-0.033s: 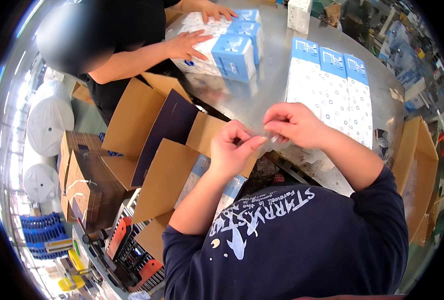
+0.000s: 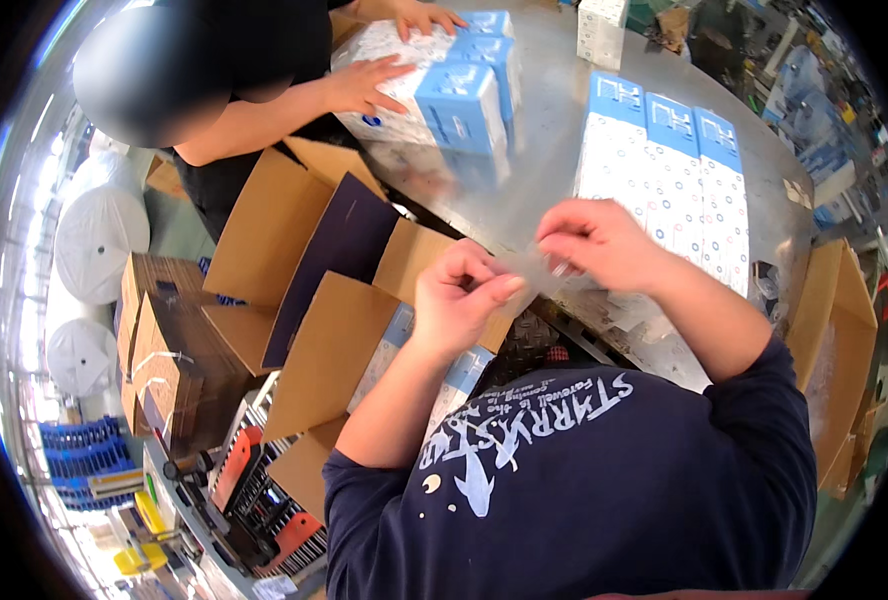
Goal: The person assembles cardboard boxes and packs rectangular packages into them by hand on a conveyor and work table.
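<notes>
Film [image 2: 532, 270] hangs between the two hands, near the close edge of the table [image 2: 552, 120], whose smooth grey metal I see as the broadest surface. Beside it gapes a carton [image 2: 326, 345], stiff brown cardboard, flaps spread; three boxy blue-and-white packs [image 2: 674, 185] lie side by side. The film looks thin, clear and blurred. I see the left hand [image 2: 449, 297] and right hand [image 2: 597, 243] each pinching it, thumb closed against fingers.

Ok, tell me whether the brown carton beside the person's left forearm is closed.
No, the carton's flaps stand spread open, and blue-and-white packs show inside.
</notes>
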